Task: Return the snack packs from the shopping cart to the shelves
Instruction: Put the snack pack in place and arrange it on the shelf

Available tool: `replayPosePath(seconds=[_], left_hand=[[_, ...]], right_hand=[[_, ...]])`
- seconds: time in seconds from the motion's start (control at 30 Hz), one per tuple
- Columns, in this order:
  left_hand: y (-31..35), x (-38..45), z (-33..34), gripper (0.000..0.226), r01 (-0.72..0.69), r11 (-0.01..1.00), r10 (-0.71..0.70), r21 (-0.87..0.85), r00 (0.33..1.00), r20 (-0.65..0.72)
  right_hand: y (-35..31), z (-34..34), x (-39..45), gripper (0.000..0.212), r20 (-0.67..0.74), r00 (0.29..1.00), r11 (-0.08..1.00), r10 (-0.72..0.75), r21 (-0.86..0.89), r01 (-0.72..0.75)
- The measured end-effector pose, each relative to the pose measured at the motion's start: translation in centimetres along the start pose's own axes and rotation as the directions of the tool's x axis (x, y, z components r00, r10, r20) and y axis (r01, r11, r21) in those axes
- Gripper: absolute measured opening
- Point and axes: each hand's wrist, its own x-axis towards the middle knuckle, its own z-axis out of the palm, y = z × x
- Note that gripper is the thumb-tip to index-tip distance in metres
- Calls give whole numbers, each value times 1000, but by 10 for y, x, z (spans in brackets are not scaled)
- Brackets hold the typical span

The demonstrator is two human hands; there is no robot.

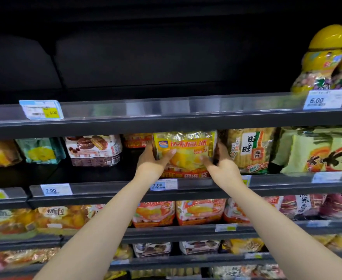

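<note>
Presently both hands are raised to the second shelf (186, 188) from the top, clamped on one yellow pack (184, 150). The left hand (154, 158) grips the pack's left edge, thumb laid across its front and fingers hidden behind it. The right hand (220, 160) grips the right edge, thumb on the lower front and fingers curled round the side. The hands stand apart, with the pack between them. The pack is upright, facing outward, its top edge just under the lip of the upper shelf (166, 118).

The pack's lower part sits above an orange pack (182, 172), which lies on the shelf directly below the hands; whether the two touch cannot be told. Another orange pack (135, 140) shows just behind the left hand. Left of the left hand stands a chocolate-pie pack (94, 148), and further left a teal pack (42, 150). Immediately right of the right hand stands a cracker pack (249, 150), close against the fingers. Further right lie pale green packs (317, 154).

Below the wrists, a price tag (163, 184) reading 7.00 sits on the shelf edge. Under the forearms, the next shelf down carries orange packs (198, 211). Above and far right of the hands, yellow-topped jars (325, 59) stand on the upper shelf, which is otherwise dark.
</note>
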Motion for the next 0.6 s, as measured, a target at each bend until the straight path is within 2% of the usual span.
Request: replayPosePath(seconds=[0.1,0.2,0.33,0.43,0.6], left_hand=[[4,13,5,70,42,998,-42,48,999,-8],[0,14,10,84,24,995,-25,100,1000,9],[-16,3,10,106,-114,987,112,110,993,26],[-18,7,8,106,-119,984,117,130,993,29],[-10,21,12,83,-164,977,167,136,986,-13]], right_hand=[[-2,5,8,79,11,1000,998,25,-58,-24],[-2,9,9,89,-12,999,996,38,-75,-39],[1,11,2,94,-67,995,992,-78,-109,71],[-2,11,9,93,-60,996,985,-59,-165,49],[-5,14,26,87,-32,999,970,-14,-244,6]])
